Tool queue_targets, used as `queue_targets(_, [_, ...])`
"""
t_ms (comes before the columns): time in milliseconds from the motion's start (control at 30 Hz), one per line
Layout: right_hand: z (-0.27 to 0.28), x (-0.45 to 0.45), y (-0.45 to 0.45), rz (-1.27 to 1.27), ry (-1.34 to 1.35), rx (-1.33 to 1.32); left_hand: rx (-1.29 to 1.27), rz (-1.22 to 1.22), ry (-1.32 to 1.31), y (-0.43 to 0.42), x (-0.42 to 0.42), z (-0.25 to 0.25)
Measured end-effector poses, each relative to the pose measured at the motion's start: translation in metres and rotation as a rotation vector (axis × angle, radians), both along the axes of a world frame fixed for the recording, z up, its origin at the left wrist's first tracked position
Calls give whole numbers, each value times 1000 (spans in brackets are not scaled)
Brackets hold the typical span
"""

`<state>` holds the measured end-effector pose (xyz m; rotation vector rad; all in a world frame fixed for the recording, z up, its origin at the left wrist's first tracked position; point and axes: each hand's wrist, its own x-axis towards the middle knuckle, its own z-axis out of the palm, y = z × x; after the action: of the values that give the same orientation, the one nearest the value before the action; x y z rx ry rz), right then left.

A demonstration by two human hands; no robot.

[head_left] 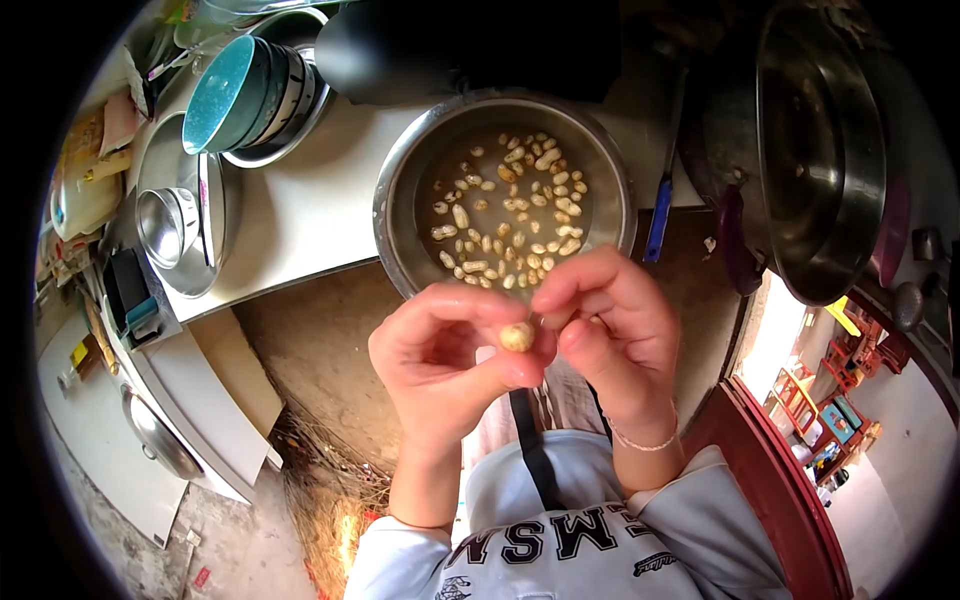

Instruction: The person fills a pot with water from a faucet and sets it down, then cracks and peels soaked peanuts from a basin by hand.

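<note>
Pale counter (320, 215) — dark-red door (765, 480)

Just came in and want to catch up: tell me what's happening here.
A person is handling a peanut over the near side of a metal basin. The left hand pinches it between thumb and fingers, and the right hand is close beside it. Many more peanuts are spread about in the water in the basin. Stacked bowls stand off to the left.
</note>
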<state>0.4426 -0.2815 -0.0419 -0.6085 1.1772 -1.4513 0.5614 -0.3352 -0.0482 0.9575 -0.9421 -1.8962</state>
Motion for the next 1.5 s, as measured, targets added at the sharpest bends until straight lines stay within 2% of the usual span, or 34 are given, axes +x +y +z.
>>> queue_targets(67, [-1, -1, 1, -8, 19, 7, -59, 27, -74, 0, -1, 1])
queue_targets(133, [-4, -3, 7, 23, -60, 36, -395, -71, -286, -3, 3, 1])
queue_targets(167, [-3, -4, 7, 21, -59, 39, -392, -72, -285, -4, 2, 2])
queue_targets(233, [-2, -4, 6, -9, -251, 52, -717, -111, -406, -7, 0, 6])
queue_targets(367, [-8, -12, 10, 73, -228, 25, -894, -59, -435, -4, -10, 4])
queue_targets(433, [-13, -9, 9, -100, -308, -53, -860, -52, -459, 0, -16, 7])
queue_targets(500, [-10, -9, 12, -105, -374, -56, -827, -42, -483, 5, -20, 9])
queue_targets(567, [-7, -9, 17, -184, -382, -60, -631, -16, -464, 13, -20, 12])
queue_targets(600, [-6, -10, 20, -174, -340, -63, -630, -17, -465, 19, -23, 16])
queue_targets(667, [-4, -14, 24, -137, -294, -73, -213, 241, -258, 30, -31, 24])
queue_targets(867, [-2, -20, 34, -66, -142, -151, -486, 23, -318, 36, -23, 16])
queue_targets(967, [2, -19, 36, -121, -185, -173, -484, 8, -311, 38, -23, 18])
queue_targets(1067, [9, -17, 36, -174, -105, -184, -524, -7, -307, 36, -17, 15])
queue_targets(1133, [14, -18, 38, -155, 136, -116, -529, -11, -305, 35, -16, 15])
queue_targets(1500, [15, -18, 37, -98, 291, -107, -586, -24, -342, 41, -11, 14])
